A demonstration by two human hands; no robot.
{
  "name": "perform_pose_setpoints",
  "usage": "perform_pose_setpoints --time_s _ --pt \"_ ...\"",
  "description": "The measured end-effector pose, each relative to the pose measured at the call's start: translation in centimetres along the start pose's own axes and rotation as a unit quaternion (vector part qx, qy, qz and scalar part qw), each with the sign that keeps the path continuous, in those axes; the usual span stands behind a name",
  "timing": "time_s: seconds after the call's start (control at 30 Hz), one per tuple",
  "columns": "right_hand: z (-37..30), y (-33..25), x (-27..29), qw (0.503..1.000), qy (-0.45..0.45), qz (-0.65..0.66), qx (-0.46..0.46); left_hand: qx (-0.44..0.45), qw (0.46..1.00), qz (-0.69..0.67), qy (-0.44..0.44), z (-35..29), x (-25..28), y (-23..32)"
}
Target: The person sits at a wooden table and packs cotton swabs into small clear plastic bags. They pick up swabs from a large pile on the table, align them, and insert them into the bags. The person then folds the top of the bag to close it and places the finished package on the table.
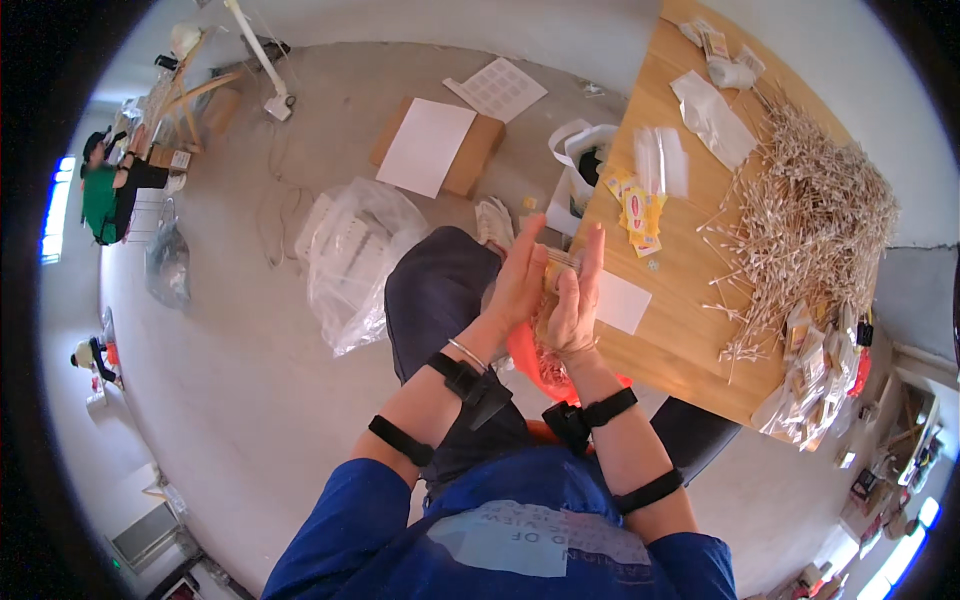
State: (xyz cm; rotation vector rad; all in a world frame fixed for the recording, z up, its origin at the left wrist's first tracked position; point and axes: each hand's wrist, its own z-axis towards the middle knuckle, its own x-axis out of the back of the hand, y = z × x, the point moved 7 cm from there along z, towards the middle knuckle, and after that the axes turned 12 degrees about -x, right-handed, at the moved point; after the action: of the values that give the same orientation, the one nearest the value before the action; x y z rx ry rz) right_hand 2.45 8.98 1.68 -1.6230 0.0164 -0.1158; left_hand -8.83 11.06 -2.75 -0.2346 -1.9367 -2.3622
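My left hand (520, 281) and my right hand (575, 307) face each other above my lap, at the table's left edge. Pressed between the straightened fingers and palms is a small packet of cotton swabs (556, 264), mostly hidden by the hands. Under the wrists, an orange-red bag (527, 352) shows more swabs inside. A big heap of loose cotton swabs (815, 205) covers the right part of the wooden table (690, 330). Yellow printed cards (640, 213) lie near its left edge, beside clear plastic sleeves (661, 162). A white card (621, 302) rests just right of my right hand.
Filled swab packets (808, 385) pile up at the table's near right corner. On the floor are a large clear plastic bag (350, 250), a cardboard box (480, 160) under a white sheet, and a white container (572, 178). A person in green (103, 200) sits far left.
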Motion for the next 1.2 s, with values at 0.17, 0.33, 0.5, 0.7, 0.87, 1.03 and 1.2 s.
perform_pose_setpoints --time_s 0.17,0.33,0.5,0.7,0.87,1.03,1.2 --pt "-0.1 2.5 0.6 0.999 0.024 -0.008 0.026 0.082 0.98 -0.04 0.175 -2.2 1.5 -1.5" --pt "0.0 2.0 0.6 0.998 0.037 -0.045 0.001 0.332 0.899 -0.18 0.224 -8.1 0.2 -4.7" --pt "0.1 2.1 1.0 0.994 0.055 -0.081 0.044 0.234 0.907 -0.222 0.269 -6.0 -1.0 -1.2" --pt "0.3 1.5 0.8 0.992 0.048 -0.108 0.049 0.225 0.861 -0.34 0.304 -3.7 -1.8 1.3" --pt "0.3 2.1 0.3 0.999 0.013 -0.046 0.022 0.268 0.864 -0.332 0.267 -3.7 -2.7 -0.9" --pt "0.2 2.1 0.1 0.999 -0.007 -0.033 -0.035 0.236 0.881 -0.299 0.28 -3.6 -2.6 -1.1" --pt "0.2 1.5 0.0 0.994 0.021 -0.11 -0.01 0.252 0.891 -0.277 0.257 -4.0 -2.7 -1.2"
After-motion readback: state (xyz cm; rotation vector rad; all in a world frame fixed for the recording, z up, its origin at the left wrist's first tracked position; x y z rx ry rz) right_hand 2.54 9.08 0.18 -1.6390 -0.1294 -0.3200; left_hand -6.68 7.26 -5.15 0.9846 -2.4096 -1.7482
